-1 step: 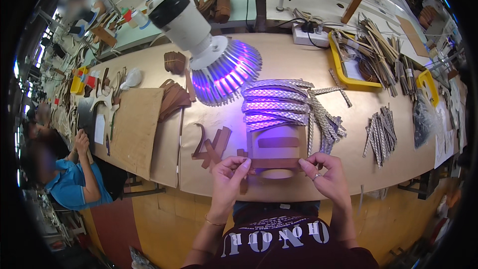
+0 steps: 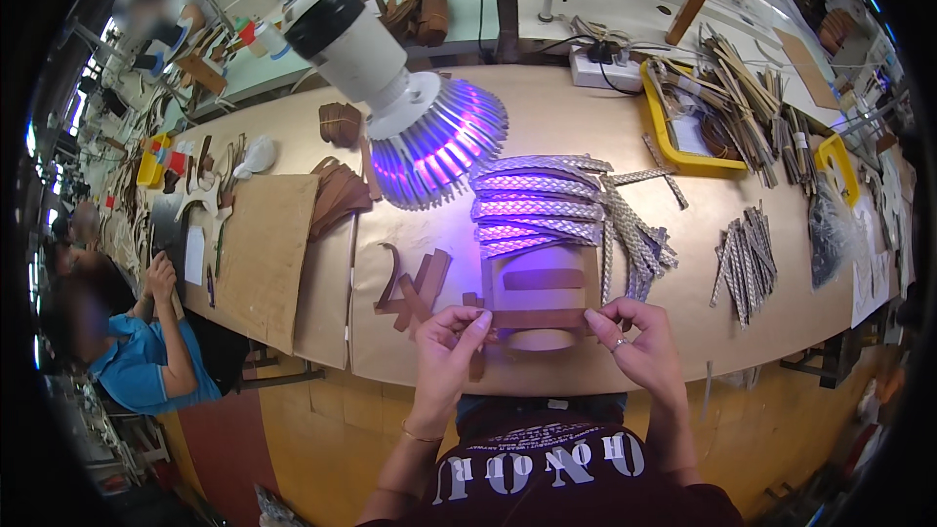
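A brown leather strip is stretched level between my hands, over a tan board with cut-out openings. My left hand pinches its left end between thumb and fingers. At the right end, my right hand, with a ring on one finger, pinches it the same way. Just beyond, silver braided straps lie side by side across the board's far part under purple light. A short brown strip lies on the board between these straps and the held strip. Another brown strip is partly hidden behind my left hand.
A lamp with a finned head hangs over the table, left of the braided straps. Loose brown strips lie to the left, and a braided strap pile to the right. A yellow tray stands far right. A person in blue sits left.
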Demonstrator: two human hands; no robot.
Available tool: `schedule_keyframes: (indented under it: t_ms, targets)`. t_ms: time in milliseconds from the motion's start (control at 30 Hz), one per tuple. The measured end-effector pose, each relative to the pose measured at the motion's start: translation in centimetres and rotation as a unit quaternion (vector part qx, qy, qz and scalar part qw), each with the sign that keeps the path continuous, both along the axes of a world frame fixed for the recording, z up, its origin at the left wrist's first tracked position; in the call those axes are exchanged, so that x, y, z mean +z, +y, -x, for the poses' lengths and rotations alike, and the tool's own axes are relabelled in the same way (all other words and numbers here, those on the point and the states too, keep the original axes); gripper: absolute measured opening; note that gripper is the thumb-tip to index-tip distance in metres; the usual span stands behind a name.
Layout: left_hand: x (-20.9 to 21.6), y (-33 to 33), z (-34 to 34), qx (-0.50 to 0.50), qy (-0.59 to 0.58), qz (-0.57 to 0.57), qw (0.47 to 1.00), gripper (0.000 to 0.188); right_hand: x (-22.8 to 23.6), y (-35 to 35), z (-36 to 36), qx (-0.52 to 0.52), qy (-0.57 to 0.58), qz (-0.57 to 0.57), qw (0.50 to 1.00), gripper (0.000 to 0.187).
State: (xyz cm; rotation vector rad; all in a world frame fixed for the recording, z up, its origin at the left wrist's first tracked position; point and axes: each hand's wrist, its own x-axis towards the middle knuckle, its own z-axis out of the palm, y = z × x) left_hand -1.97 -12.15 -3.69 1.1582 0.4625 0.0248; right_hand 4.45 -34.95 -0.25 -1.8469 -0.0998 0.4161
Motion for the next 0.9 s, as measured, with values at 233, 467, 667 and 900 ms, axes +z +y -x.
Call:
schedule_keyframes:
  t_ms: [233, 467, 667, 900]
  targets:
    - [-1.7, -0.8, -0.9, -0.011, 0.023, -0.031, 0.999, 0.009, -1.4, -0.5, -0.3, -0.032, 0.024, -0.005, 0.999, 0.024]
    - [-2.8, -1.2, -1.3, 0.005, 0.02, -0.062, 0.998, 0.018, -4.7, 0.2, -0.8, -0.023, 0.018, -0.003, 1.0, 0.029]
    - [-2.2, -1.2, -0.9, 0.08, 0.018, -0.142, 0.986, 0.018, -5.3, -4.4, -1.5, -0.119, -0.011, 0.111, 0.987, 0.023]
    - [0.1, -1.8, 0.0, 0.146, -0.159, -0.365, 0.906, 0.014, -5.8, -8.5, -2.8, -0.233, -0.11, 0.334, 0.907, 0.022]
